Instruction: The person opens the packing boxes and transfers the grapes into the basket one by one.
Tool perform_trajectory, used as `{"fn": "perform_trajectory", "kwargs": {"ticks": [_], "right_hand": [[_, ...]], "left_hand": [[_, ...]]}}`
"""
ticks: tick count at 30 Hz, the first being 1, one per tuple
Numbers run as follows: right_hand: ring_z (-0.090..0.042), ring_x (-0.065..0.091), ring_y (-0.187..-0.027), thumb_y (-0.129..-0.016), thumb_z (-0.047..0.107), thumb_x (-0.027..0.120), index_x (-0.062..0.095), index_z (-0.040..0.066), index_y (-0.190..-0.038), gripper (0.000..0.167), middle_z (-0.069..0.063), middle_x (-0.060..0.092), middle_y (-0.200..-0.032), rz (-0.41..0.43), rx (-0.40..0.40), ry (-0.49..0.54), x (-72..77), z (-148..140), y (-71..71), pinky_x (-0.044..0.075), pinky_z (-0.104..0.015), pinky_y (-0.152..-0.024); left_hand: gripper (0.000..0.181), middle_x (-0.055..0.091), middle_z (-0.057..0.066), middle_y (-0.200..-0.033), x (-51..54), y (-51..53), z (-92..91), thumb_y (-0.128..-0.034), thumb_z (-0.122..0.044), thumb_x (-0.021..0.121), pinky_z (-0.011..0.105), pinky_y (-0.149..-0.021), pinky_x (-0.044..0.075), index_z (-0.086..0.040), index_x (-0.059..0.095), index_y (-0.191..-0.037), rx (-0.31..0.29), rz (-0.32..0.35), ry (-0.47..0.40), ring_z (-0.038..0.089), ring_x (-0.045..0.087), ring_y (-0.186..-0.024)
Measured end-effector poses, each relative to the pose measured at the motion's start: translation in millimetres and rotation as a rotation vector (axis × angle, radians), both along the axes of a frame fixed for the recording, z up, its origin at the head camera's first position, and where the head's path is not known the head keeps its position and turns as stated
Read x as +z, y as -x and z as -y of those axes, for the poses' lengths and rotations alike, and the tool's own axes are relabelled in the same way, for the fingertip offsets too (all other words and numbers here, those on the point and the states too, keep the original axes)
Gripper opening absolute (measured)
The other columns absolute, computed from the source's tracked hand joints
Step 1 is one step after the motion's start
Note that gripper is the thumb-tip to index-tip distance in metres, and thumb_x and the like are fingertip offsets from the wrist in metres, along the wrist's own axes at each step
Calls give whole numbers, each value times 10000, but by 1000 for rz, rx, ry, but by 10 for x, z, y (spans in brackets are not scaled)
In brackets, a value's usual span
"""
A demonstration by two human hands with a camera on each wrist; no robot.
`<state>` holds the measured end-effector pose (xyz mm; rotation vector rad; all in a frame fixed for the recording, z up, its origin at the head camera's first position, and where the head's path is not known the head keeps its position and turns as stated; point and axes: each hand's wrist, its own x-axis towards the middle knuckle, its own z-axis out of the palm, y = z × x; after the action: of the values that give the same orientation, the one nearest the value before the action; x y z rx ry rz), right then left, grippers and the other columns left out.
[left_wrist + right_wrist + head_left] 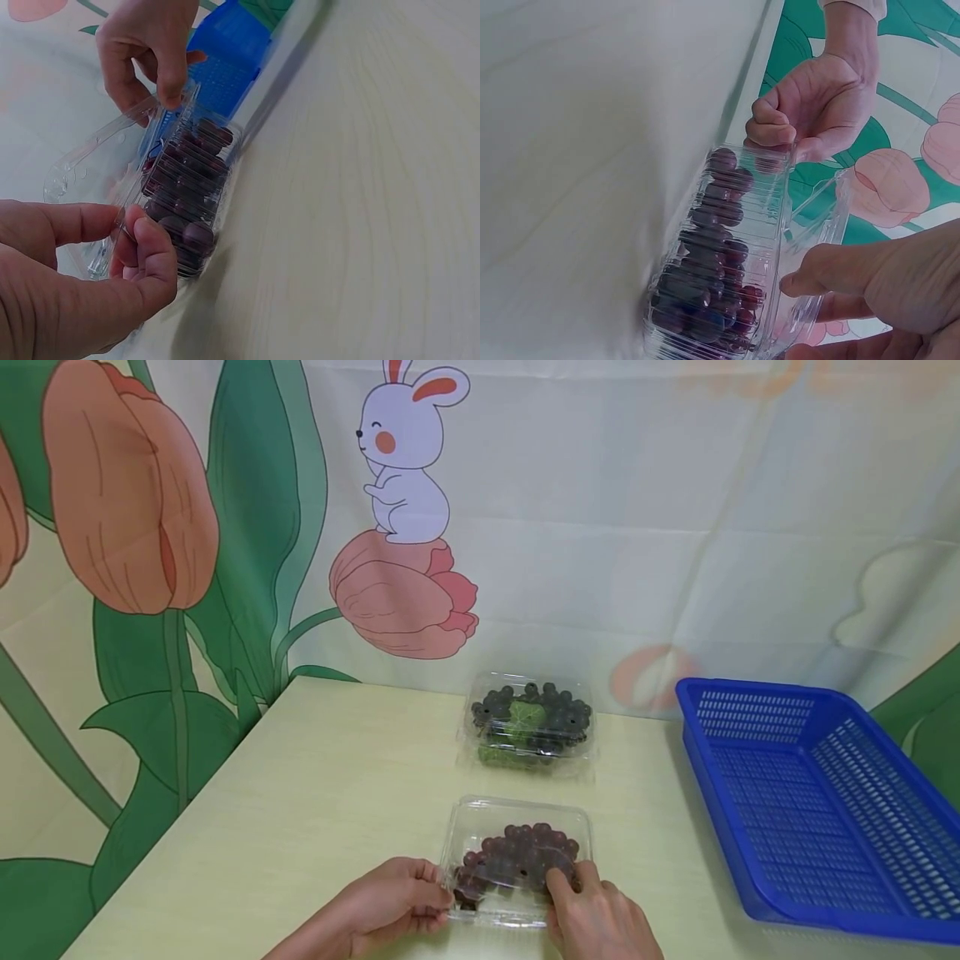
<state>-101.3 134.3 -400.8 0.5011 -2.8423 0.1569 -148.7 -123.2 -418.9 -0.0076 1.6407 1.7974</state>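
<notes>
A clear plastic box (517,906) of dark red grapes (525,852) stands near the front of the table, its lid raised at an angle in both wrist views. My left hand (393,902) pinches the box's left front corner between thumb and curled fingers. At the right side, my right hand (603,914) holds the lid edge with thumb and fingers. Through the ribbed side wall (187,172) the grapes show in the left wrist view, and the right wrist view shows the grapes (712,262) filling the lower part of the box.
Behind, against the wall cloth, stands a second clear box with dark grapes (566,714) and a green leaf (527,718). A blue plastic basket (716,810) stands at the right. The table's left edge runs diagonally beside the printed cloth.
</notes>
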Motion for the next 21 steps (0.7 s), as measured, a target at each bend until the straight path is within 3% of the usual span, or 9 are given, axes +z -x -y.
{"fn": "perform_trajectory", "kwargs": {"ticks": [12,21], "right_hand": [[-163,429,-466,-777,123,847,672,125,-930,233,-83,551,-797,20,13,-6,-10,-3,-33,426,-334,-390],[-161,425,-449,-769,114,832,671,126,-927,226,-86,554,-785,-23,21,-14,-21,2,-68,418,-340,-375]], "left_hand": [[97,598,82,-872,-14,-37,24,-979,25,578,239,-725,533,-39,522,-933,-38,-3,13,144,617,-779],[134,595,86,-847,0,-57,27,-965,40,580,231,-702,529,-50,498,-910,-56,-2,30,149,611,-758]]}}
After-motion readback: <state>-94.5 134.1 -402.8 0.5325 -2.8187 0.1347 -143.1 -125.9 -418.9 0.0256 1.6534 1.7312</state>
